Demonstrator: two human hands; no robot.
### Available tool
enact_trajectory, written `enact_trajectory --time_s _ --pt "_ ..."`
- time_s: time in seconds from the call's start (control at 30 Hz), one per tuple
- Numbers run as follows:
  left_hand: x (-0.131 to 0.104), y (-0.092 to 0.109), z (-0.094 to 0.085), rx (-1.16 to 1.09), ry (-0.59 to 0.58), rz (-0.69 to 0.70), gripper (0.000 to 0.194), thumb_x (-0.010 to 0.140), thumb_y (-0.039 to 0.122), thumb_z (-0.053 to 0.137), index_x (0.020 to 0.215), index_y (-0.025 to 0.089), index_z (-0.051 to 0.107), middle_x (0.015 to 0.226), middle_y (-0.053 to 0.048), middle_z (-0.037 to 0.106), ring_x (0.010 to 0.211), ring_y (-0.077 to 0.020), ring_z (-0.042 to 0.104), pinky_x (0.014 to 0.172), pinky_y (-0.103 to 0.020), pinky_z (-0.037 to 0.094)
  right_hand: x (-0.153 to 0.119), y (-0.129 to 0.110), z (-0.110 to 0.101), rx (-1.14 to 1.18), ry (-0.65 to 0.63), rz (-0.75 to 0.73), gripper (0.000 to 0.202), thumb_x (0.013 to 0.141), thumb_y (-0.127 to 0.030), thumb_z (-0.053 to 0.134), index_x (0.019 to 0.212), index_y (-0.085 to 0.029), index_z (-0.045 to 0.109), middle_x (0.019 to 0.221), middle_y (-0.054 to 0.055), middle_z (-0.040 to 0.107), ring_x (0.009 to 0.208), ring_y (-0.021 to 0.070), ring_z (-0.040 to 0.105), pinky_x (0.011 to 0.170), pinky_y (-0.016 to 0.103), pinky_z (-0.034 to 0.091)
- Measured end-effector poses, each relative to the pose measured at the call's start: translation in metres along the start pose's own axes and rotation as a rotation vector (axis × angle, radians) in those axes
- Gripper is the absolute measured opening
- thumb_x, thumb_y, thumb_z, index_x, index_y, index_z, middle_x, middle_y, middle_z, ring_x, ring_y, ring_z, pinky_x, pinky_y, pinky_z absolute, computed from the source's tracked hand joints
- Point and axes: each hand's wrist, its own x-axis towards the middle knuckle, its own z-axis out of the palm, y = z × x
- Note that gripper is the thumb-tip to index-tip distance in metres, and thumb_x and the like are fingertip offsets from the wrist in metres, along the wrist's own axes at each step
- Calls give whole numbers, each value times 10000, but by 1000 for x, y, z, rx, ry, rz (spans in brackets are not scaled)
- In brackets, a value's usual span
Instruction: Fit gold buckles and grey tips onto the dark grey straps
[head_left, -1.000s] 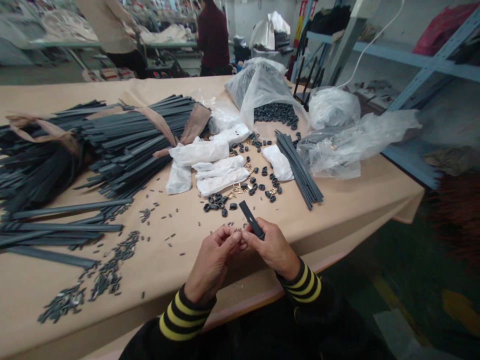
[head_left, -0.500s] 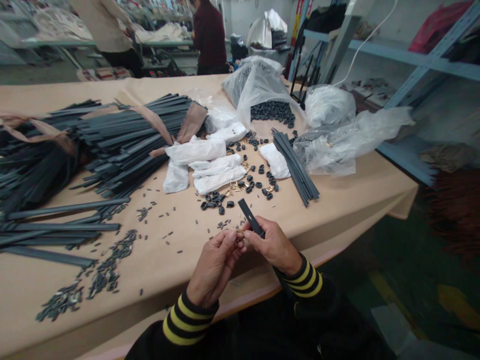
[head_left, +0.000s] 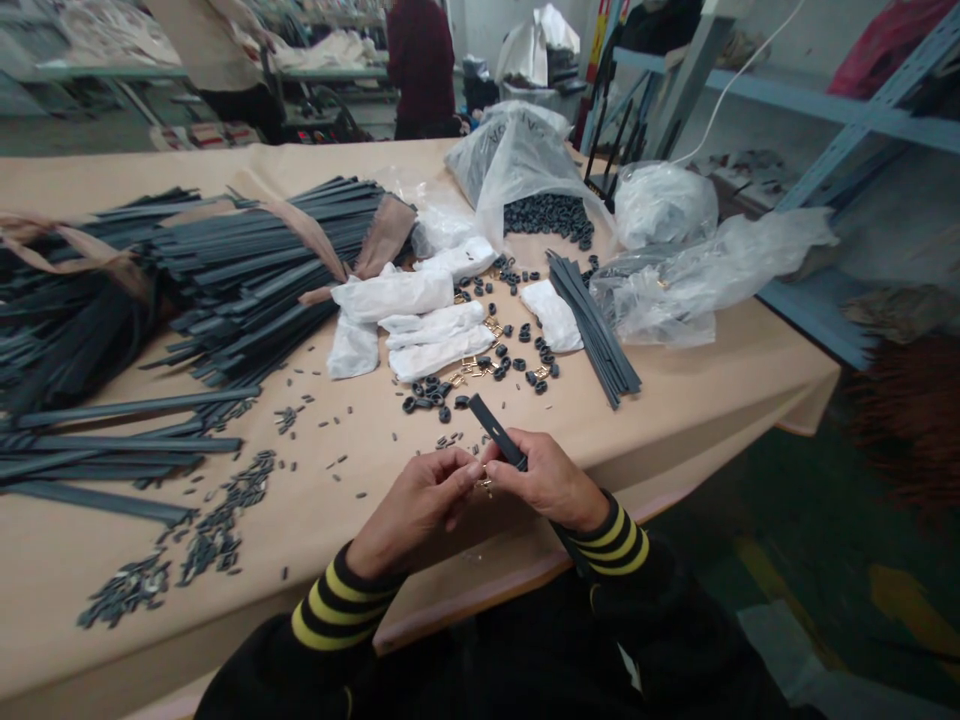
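A dark flat strap [head_left: 496,430] with a small slot near its upper end runs through my right hand [head_left: 551,480], which is closed around it. Below that hand the strap continues toward the sleeve. My left hand [head_left: 420,502] is pinched at the right hand's fingertips, by a small gold metal piece [head_left: 485,482]. Which fingers bear the gold piece is hard to tell. Just beyond the hands lie black loops [head_left: 427,394], gold buckle parts [head_left: 471,370] and tiny dark pieces [head_left: 448,440].
Bundled dark straps [head_left: 255,270] cover the left side, with a heap of small pieces [head_left: 124,590] nearer. White packets [head_left: 397,298], an open plastic bag [head_left: 517,165] and a loose strap stack [head_left: 596,330] lie behind. Two people stand beyond the table.
My left hand has turned flatter, its wrist moving left and its fingers closing nearer the right fingertips. The strap's upper end has shifted slightly left, and the gold piece now hangs lower.
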Motion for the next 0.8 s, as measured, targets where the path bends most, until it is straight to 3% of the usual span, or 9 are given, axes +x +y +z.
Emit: enact_trajectory --time_s 0.13,0.27,0.43,0.5,0.67,0.8 --pt "2 1 -1 -13 35 -17 260 735 398 568 674 152 508 483 69 430 364 -37 349 347 -148 264 -3 3 3 31 34 20 171 784 -300 524 781 -133 560 614 -27 506 559 81 448 547 191 362" --pt "2 -2 5 -2 82 51 241 757 387 536 677 164 489 486 69 434 369 -48 350 355 -162 275 -9 4 9 77 -47 26 227 825 -297 477 688 -133 553 551 -30 506 514 73 451 533 187 360" --pt "-3 -7 18 333 346 357 153 760 290 538 655 181 515 547 29 518 491 -94 459 487 -202 356 -13 3 17 134 -19 72 307 852 -337 436 629 -140 513 513 -33 504 447 59 432 499 183 355" --pt "-3 -8 21 414 398 422 125 764 267 529 666 191 517 548 27 528 507 -104 472 510 -209 356 -14 3 17 155 -16 92 333 863 -361 407 645 -138 523 509 -30 500 410 54 406 465 183 344" --pt "-3 -6 15 425 314 375 171 782 294 504 649 186 502 541 34 486 514 -108 439 517 -215 338 -17 5 14 143 8 70 290 856 -356 417 713 -136 541 520 -28 509 398 51 397 438 178 334" --pt "-4 -4 11 286 129 280 264 819 349 450 617 180 471 514 38 465 483 -97 410 505 -211 324 -16 3 12 113 -9 37 326 846 -328 422 587 -146 500 483 -34 472 428 56 402 462 180 338"
